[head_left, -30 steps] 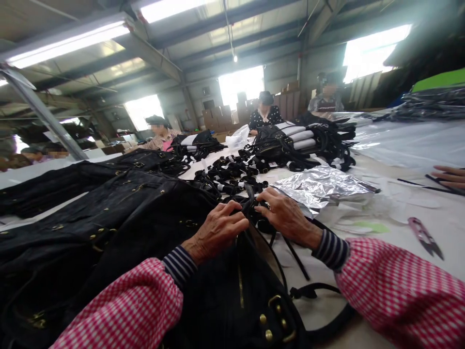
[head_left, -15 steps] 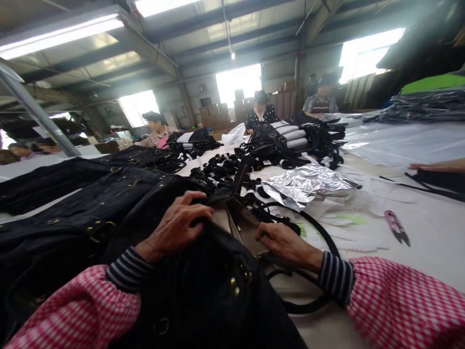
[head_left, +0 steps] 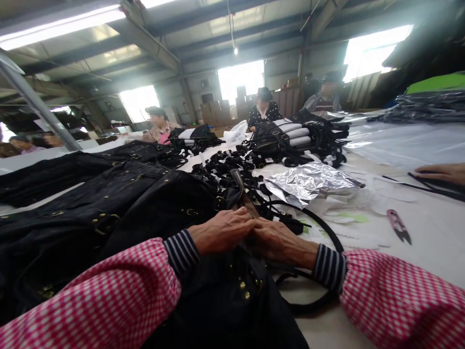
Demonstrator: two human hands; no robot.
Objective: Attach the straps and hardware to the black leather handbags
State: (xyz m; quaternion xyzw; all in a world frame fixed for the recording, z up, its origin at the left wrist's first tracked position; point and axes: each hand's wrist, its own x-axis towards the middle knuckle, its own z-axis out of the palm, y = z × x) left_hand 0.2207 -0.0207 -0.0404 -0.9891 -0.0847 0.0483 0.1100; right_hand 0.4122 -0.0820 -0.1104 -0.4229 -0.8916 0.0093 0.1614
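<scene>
A black bag (head_left: 218, 300) with brass studs and a long black handle (head_left: 323, 225) lies in front of me. My left hand (head_left: 225, 230) and my right hand (head_left: 278, 240) meet at the bag's mouth, their fingers closed on its edge. The fingertips and the exact spot they grip are partly hidden behind the knuckles. Just beyond them, a strip of brown lining (head_left: 250, 206) shows at the opening. To the left, more black bags (head_left: 145, 194) with buckles and zips lie flat, close to my left forearm.
Thread snips (head_left: 398, 226) lie on the white table (head_left: 428, 261) at right, near crumpled silver film (head_left: 314, 182). Beyond are a heap of black straps (head_left: 225, 165) and stacked bags with white rolls (head_left: 296, 133). Another person's hand (head_left: 441, 172) touches black material at the right edge. Several people sit farther back.
My left hand has moved right along the bag's edge to meet my right hand. The opening, which showed beige lining, is now drawn mostly together.
</scene>
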